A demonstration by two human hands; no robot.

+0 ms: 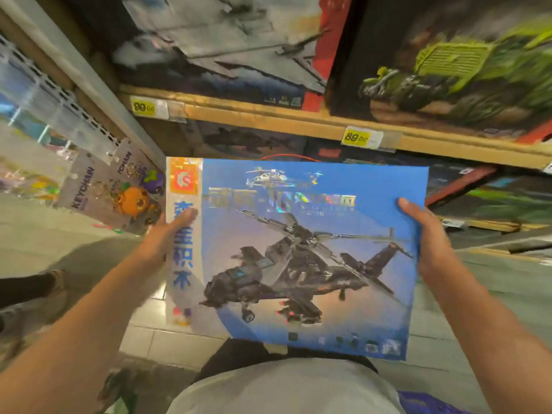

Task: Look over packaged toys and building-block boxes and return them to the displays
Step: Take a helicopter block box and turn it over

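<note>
The left hand [167,234] and right hand [424,234] each grip a side of the blue box [298,252], held up in front of the shelf [268,115]. The person seems to be looking it over. Next, it likely needs a free spot on the shelf.

box [313,234]: bright blue front, a black and grey helicopter printed across it, shiny rainbow foil title
side strip [182,249]: white, blue characters, an orange square with a white logo at the top
shelf [298,122]: pale wood edge
price tags [355,138]: yellow with dark "89"
upper right box [454,64]: black, with a lime-green vehicle
upper left box [215,46]: grey and dark blue picture, red side
keychain cards [119,189]: pale grey, with an orange figure and a purple one
floor [179,345]: light tiles
</note>
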